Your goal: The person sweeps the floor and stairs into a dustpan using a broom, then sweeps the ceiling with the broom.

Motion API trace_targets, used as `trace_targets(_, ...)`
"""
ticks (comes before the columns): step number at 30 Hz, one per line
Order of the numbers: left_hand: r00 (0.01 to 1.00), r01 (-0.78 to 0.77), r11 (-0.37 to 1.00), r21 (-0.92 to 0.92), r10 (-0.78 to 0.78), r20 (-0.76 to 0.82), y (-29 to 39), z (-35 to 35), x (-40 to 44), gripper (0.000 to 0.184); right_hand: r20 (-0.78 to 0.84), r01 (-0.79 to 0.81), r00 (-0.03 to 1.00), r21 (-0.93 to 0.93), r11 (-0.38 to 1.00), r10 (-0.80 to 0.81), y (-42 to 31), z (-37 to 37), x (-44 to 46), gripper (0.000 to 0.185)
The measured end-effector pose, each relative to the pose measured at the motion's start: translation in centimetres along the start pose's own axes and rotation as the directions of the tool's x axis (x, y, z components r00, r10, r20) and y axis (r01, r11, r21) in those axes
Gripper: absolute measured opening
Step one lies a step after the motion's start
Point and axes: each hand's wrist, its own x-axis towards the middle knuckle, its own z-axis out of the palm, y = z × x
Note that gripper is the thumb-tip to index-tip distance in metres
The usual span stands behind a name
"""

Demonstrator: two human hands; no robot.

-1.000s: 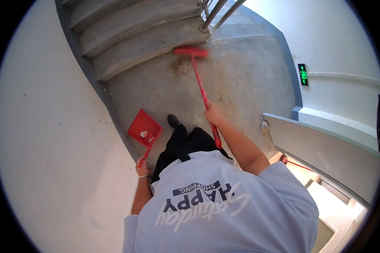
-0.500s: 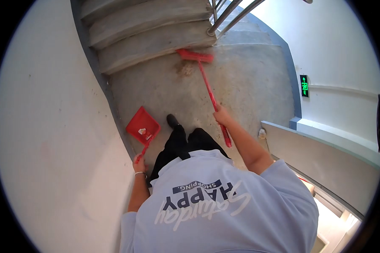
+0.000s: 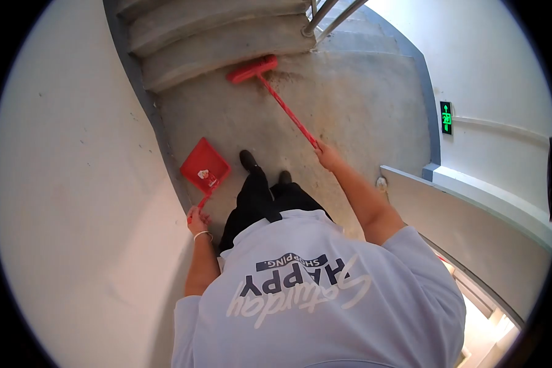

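Note:
My right hand [image 3: 329, 156] is closed around the handle of a red broom [image 3: 285, 108]. The broom's head [image 3: 252, 69] lies on the concrete floor close to the foot of the stairs, tilted across it. A dark patch of dirt [image 3: 283, 76] shows on the floor just right of the broom head. Down at the left, my left hand [image 3: 198, 221] grips the handle of a red dustpan [image 3: 206, 167]. The pan is beside the left wall and has a white sticker on it. Whether it touches the floor I cannot tell.
Concrete stairs [image 3: 221, 43] rise ahead, with a metal railing [image 3: 325, 21] at their right end. White walls [image 3: 73, 184] stand on both sides. A door [image 3: 460, 221] juts in at the right, below a green exit sign [image 3: 446, 118]. My shoe [image 3: 248, 161] is near the dustpan.
The broom head has swung left along the bottom step, past the dirt patch, and its handle now slants more. My left hand and the dustpan have shifted only slightly in view.

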Motion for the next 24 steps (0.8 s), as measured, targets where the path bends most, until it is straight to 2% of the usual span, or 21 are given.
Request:
trace_targets(2,0.989,-0.134,0.989,-0.069,0.138,0.056,-1.4,-0.3,0.2,0.023,0.002,0.044,0.999,0.073,0.996,-0.044,3.5,-1.8,-2.1,0.042)
trace_targets(3,0.981,-0.173,0.98,-0.094,0.18,0.074,-1.9,-0.3,0.0,0.023,-0.056,0.145,0.988,-0.012,0.989,-0.145,7.0,-2.3,-2.9,0.04)
trace_targets(4,0.985,-0.165,0.977,-0.134,0.169,0.018,-1.9,0.2,0.2,0.024,-0.107,0.243,0.961,-0.104,0.964,-0.254,7.2,-3.8,-3.9,0.039)
trace_targets(5,0.988,-0.155,0.974,-0.162,0.156,-0.011,-2.2,0.7,0.1,0.025,0.003,0.038,0.999,-0.062,0.997,-0.038,7.5,-5.8,-4.9,0.038)
trace_targets(7,0.982,-0.186,0.97,-0.155,0.181,-0.046,-4.2,0.0,2.9,0.027,0.117,-0.179,0.976,-0.058,0.982,0.185,0.9,-13.1,-8.7,0.036)
trace_targets(9,0.976,-0.215,0.968,-0.127,0.209,-0.054,-5.1,-0.6,4.2,0.029,0.266,-0.343,0.889,-0.153,0.927,0.373,-0.9,-16.1,-10.2,0.04)
trace_targets(10,0.979,-0.135,0.976,-0.168,0.106,-0.174,-4.0,-0.9,3.9,0.03,0.269,-0.343,0.887,-0.162,0.925,0.376,1.0,-15.9,-10.6,0.04)
trace_targets(11,0.97,-0.101,0.977,-0.19,0.054,-0.238,-3.2,-1.2,3.1,0.03,0.203,-0.137,0.964,-0.163,0.977,0.169,3.9,-15.5,-10.6,0.039)
trace_targets(12,0.954,-0.07,0.974,-0.216,0.002,-0.301,-2.6,-1.7,2.5,0.031,0.138,0.08,0.989,-0.173,0.982,-0.056,3.9,-15.6,-10.7,0.039)
trace_targets(15,0.943,-0.124,0.971,-0.204,0.051,-0.329,-0.8,-3.8,-0.4,0.031,0.183,0.118,0.979,-0.179,0.977,-0.085,2.1,-14.0,-8.4,0.038)
trace_targets(17,0.964,-0.064,0.922,-0.382,-0.041,-0.261,-0.2,-3.8,-2.8,0.031,0.206,0.198,0.964,-0.124,0.972,-0.17,1.4,-10.3,-4.6,0.037)
trace_targets(18,0.964,-0.069,0.926,-0.371,-0.034,-0.265,-0.5,-3.7,-2.8,0.031,0.231,0.217,0.954,-0.087,0.972,-0.192,0.5,-8.3,-2.5,0.037)
trace_targets(19,0.945,-0.085,0.971,-0.223,0.007,-0.328,-1.0,-3.4,-2.4,0.031,0.253,0.228,0.945,-0.049,0.972,-0.208,-0.4,-6.1,-0.4,0.037)
trace_targets(22,0.953,-0.11,0.994,0.014,0.11,-0.282,-1.7,-3.4,-1.3,0.031,0.305,0.213,0.94,-0.17,0.962,-0.154,-2.2,-0.1,5.9,0.037)
trace_targets(24,0.948,-0.153,0.988,0.031,0.155,-0.277,-1.5,-2.9,-2.1,0.031,0.295,0.186,0.949,-0.237,0.953,-0.112,-1.5,0.1,7.6,0.037)
